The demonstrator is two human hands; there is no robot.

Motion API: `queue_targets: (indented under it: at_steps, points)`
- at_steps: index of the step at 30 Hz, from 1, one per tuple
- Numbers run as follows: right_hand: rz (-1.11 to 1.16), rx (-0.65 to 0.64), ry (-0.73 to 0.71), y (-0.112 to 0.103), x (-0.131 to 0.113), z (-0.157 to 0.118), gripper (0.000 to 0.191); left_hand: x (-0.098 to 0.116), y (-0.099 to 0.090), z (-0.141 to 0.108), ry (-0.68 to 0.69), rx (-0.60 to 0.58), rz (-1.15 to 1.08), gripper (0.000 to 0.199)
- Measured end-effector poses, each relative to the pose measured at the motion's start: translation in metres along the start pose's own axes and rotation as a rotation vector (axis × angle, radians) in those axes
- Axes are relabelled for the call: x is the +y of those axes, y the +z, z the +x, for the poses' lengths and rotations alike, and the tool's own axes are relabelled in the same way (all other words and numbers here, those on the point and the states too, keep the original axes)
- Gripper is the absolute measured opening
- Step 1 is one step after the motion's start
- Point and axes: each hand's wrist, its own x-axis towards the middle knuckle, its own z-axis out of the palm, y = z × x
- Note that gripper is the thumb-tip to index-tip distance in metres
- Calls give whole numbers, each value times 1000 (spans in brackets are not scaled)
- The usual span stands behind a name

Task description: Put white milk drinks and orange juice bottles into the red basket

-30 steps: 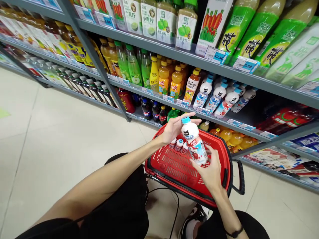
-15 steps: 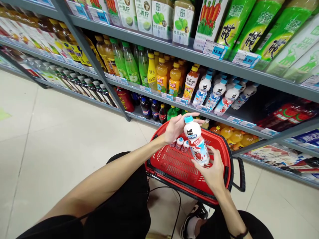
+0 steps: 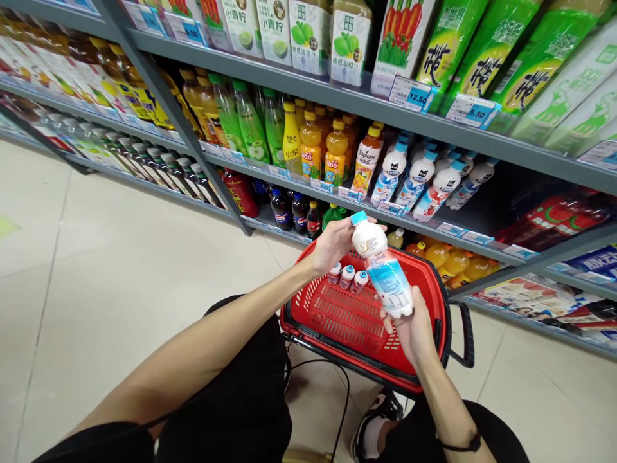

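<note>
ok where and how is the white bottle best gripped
Probably grip the bottle at its waist, from the picture's right: it narrows under the round top, and that edge is bare. It tilts, left hand by the cap, right hand at the base.

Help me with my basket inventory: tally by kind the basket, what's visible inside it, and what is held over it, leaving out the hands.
Large white bottle with a blue cap, held over the basket: 1
Small bottles, in the basket: 3 visible
Red basket: 1
Total: 5
</note>
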Motion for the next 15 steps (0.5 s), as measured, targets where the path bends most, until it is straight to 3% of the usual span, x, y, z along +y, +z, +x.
queue_targets:
  at_steps: [10,15]
  points:
    - [149,-141,407,-4,3,3,76,-4,1,0,-29,13,109,68]
    - [165,-165,409,-6,1,2,80,-9,-1,3,-31,31,121,69]
